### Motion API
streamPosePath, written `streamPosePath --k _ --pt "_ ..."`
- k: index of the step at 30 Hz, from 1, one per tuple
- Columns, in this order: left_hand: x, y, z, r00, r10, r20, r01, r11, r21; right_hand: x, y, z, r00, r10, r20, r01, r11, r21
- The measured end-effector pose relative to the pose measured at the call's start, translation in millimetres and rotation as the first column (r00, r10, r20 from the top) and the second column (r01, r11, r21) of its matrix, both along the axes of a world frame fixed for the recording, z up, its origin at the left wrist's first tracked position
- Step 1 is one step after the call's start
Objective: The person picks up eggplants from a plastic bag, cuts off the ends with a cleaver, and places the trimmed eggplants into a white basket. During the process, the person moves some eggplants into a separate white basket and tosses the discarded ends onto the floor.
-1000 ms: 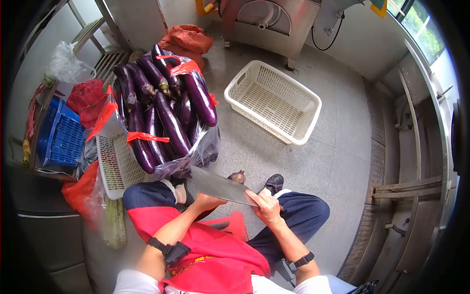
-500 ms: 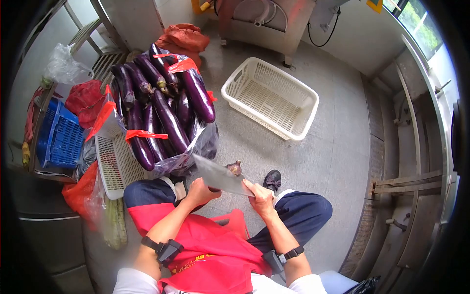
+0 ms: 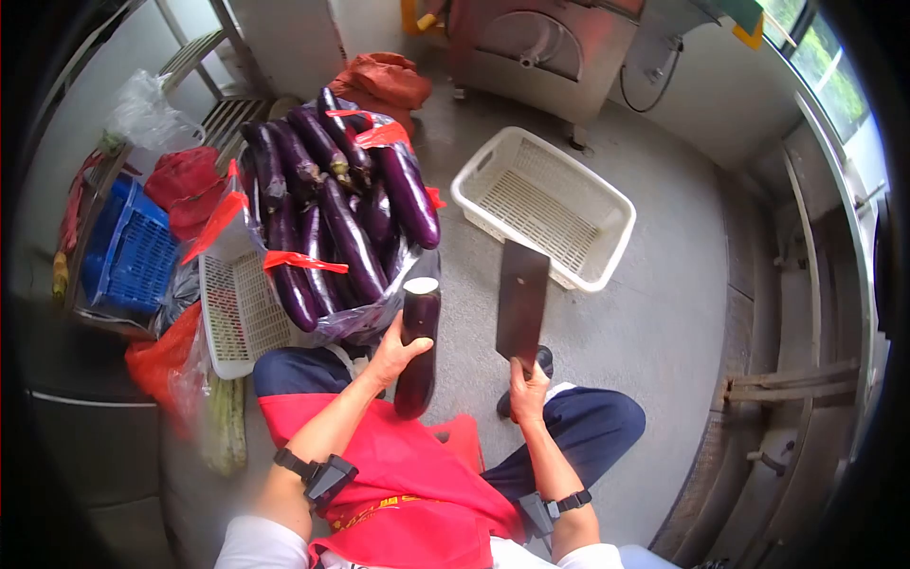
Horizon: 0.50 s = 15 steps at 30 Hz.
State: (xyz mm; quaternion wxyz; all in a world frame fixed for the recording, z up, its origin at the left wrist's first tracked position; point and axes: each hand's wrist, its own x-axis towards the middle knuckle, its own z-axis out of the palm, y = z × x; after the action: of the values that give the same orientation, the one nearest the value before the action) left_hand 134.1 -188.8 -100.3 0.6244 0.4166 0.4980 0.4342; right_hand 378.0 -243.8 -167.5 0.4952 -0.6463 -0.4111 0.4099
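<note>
My left hand [image 3: 396,353] grips an eggplant [image 3: 417,365], which stands nearly upright with its pale, flat cut end at the top. In my right hand [image 3: 529,391] is a cleaver [image 3: 523,302], held by the handle with its broad dark blade pointing up and away from me. The blade and the eggplant are apart. Beyond my left hand, a plastic bag [image 3: 355,322] with red handles is full of whole eggplants [image 3: 351,237]. A white plastic basket [image 3: 621,248] with nothing in it sits on the floor past the cleaver.
At left are another white basket [image 3: 227,356], a blue crate [image 3: 128,251], an orange bag [image 3: 171,365] and long green vegetables [image 3: 226,422]. A steel machine [image 3: 540,47] stands at the back. A metal frame [image 3: 801,370] runs along the right wall.
The blade has swung from lying across, by my left hand, to upright on the right. The eggplant has come up into view, its end cut. The stem piece seen earlier no longer shows.
</note>
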Motion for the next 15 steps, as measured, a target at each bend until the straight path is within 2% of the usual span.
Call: streamPosePath --k 1,2,3,5,6,7,8,9,10,11,12,13,15 --pt "1 3 12 0.999 0.034 0.016 -0.035 0.997 0.07 0 1 -8 0.999 -0.036 -0.032 0.036 0.999 -0.005" --pt "-5 7 28 0.994 -0.003 0.106 -0.005 0.997 0.081 4 0 -14 0.999 -0.035 -0.029 0.036 0.999 0.012" --pt "-15 12 49 0.981 -0.031 0.191 0.013 0.995 0.096 3 0 -11 0.993 -0.06 -0.099 0.057 0.998 -0.034" --pt "-42 25 100 0.961 0.084 0.263 -0.155 0.953 0.26 3 4 -7 0.99 -0.054 -0.133 0.047 0.997 -0.053" --pt "-60 30 128 0.935 0.206 0.288 -0.304 0.885 0.353 2 6 -9 0.981 -0.048 -0.189 0.04 0.998 -0.05" --pt "-87 33 148 0.9 0.239 0.364 -0.383 0.833 0.399 -1 9 -9 0.969 -0.052 -0.242 0.042 0.998 -0.048" --pt "-121 33 167 0.908 0.276 0.314 -0.407 0.755 0.514 -7 13 -3 0.967 -0.057 -0.248 0.049 0.998 -0.039" --pt "-153 35 178 0.848 0.384 0.365 -0.529 0.604 0.596 -10 15 -3 0.972 -0.053 -0.229 0.046 0.998 -0.035" --pt "-185 32 182 0.791 0.468 0.394 -0.606 0.511 0.609 -12 17 -3 0.976 -0.038 -0.212 0.03 0.999 -0.04" --pt "-229 28 175 0.755 0.522 0.398 -0.65 0.513 0.56 -15 20 -3 0.98 -0.025 -0.196 0.017 0.999 -0.042" --pt "-253 29 167 0.638 0.705 0.31 -0.703 0.368 0.608 -20 21 1 0.986 0.002 -0.167 -0.005 1.0 -0.021" --pt "-283 30 145 0.592 0.777 0.215 -0.692 0.354 0.629 -24 22 4 0.985 0.004 -0.175 -0.009 1.0 -0.03" --pt "-330 31 89 0.365 0.91 -0.197 -0.626 0.396 0.671 -29 21 -2 0.995 0.037 -0.09 -0.041 0.998 -0.047"
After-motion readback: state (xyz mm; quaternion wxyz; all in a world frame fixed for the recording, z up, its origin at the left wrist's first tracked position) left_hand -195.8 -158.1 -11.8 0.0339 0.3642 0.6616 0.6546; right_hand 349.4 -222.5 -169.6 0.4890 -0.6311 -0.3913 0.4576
